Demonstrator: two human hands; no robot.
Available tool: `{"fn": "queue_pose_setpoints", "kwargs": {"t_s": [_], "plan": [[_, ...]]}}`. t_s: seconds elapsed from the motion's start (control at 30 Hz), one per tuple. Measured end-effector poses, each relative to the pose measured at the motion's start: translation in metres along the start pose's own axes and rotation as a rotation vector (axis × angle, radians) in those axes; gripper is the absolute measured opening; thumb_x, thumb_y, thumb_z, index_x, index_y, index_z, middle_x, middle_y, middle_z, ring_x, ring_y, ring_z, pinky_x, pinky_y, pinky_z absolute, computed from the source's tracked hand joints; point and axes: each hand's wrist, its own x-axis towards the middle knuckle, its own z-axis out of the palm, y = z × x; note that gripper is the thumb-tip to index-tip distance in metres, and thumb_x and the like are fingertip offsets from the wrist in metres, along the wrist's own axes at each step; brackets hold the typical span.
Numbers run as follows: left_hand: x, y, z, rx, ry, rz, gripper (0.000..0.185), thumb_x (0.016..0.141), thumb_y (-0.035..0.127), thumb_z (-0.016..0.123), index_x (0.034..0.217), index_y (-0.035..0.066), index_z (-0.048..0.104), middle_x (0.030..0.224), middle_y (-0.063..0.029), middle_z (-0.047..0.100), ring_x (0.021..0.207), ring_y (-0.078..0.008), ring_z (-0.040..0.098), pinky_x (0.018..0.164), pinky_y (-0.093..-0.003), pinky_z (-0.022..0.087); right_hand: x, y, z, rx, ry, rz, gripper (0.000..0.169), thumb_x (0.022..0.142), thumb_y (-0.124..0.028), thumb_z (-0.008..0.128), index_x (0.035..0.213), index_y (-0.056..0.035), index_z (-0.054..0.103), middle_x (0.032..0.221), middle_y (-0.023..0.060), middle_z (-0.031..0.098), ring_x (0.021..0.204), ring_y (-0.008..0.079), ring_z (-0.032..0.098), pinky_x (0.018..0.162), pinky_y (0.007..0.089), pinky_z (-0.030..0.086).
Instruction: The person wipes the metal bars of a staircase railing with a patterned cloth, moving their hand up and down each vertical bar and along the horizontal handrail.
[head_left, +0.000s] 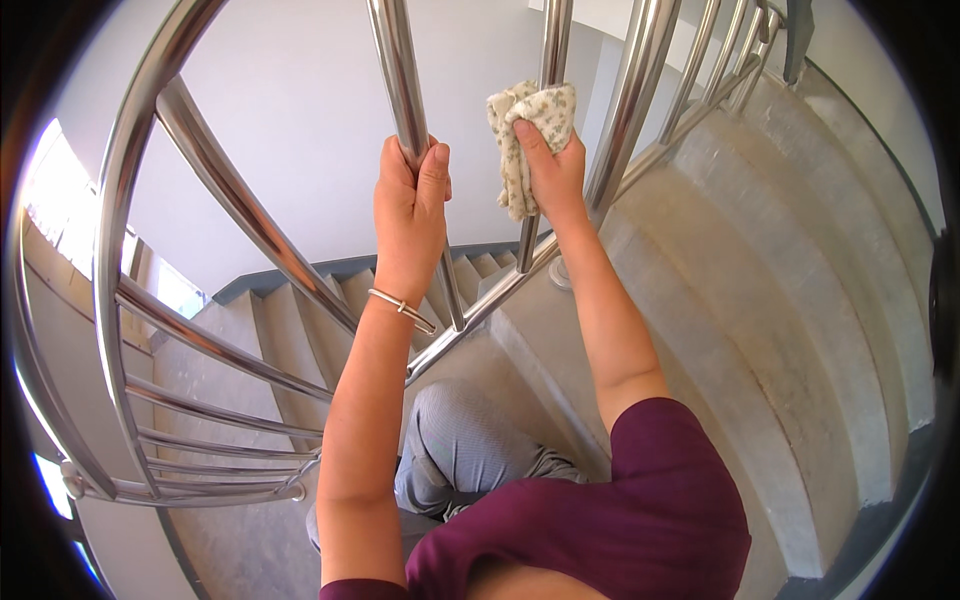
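My left hand (411, 199) is closed around an upright stainless steel baluster (401, 71) of the stair railing, thumb upward, a thin metal bangle (397, 304) on its wrist. To its right, my right hand (551, 169) holds a folded cream cloth with a small printed pattern (551, 112) against a neighbouring steel baluster (555, 37). The cloth wraps over the front of that bar and hangs down on its left side; the fingers behind are hidden. Both bars run down to a slanting steel bottom rail (487, 304).
Concrete steps (720, 300) climb at the right, and more steps (292, 330) lie beyond the railing. A curved handrail (112, 195) with further bars stands at the left. My bent knee (457, 427) is close to the bottom rail. A pale wall (300, 112) rises behind.
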Motion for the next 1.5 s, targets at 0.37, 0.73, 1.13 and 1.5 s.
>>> {"fn": "queue_pose_setpoints", "kwargs": {"t_s": [0.37, 0.73, 1.13, 1.5], "plan": [[-0.001, -0.001, 0.001, -0.023, 0.001, -0.011, 0.020, 0.097, 0.025, 0.048, 0.089, 0.006, 0.043, 0.072, 0.0006, 0.042, 0.062, -0.0076, 0.042, 0.058, -0.0217, 0.039, -0.046, 0.044, -0.022, 0.118, -0.064, 0.146, 0.028, 0.086, -0.021, 0.066, 0.102, -0.0015, 0.055, 0.087, 0.0022, 0.062, 0.076, 0.0085, 0.057, 0.067, 0.0243, 0.048], [0.001, -0.004, -0.001, 0.027, 0.018, 0.020, 0.015, 0.097, 0.020, 0.046, 0.091, 0.006, 0.043, 0.070, 0.0007, 0.043, 0.058, -0.0068, 0.042, 0.054, -0.0212, 0.038, -0.085, 0.088, -0.042, -0.075, -0.089, 0.038, 0.024, 0.092, -0.017, 0.053, 0.110, -0.0004, 0.055, 0.099, 0.0048, 0.060, 0.091, 0.0133, 0.056, 0.081, 0.0279, 0.045], [-0.010, 0.004, 0.000, 0.213, 0.143, -0.027, 0.025, 0.091, 0.017, 0.055, 0.111, 0.004, 0.044, 0.094, -0.0071, 0.052, 0.085, -0.0148, 0.052, 0.076, -0.0279, 0.044, 0.086, -0.094, -0.089, -0.023, 0.630, -0.270, 0.066, 0.095, -0.051, 0.038, 0.130, 0.0048, 0.039, 0.128, 0.0162, 0.048, 0.113, 0.0231, 0.052, 0.094, 0.0338, 0.043], [0.031, 0.044, 0.065, 0.362, -0.078, 0.447, 0.072, 0.082, 0.015, 0.064, 0.139, 0.003, 0.022, 0.143, -0.0190, 0.027, 0.132, -0.0330, 0.028, 0.107, -0.0445, 0.025, 0.287, -0.232, -0.039, -0.459, 0.100, -0.452, 0.047, 0.090, -0.039, 0.054, 0.104, 0.0058, 0.055, 0.084, 0.0148, 0.063, 0.075, 0.0258, 0.062, 0.070, 0.0376, 0.050]]}}
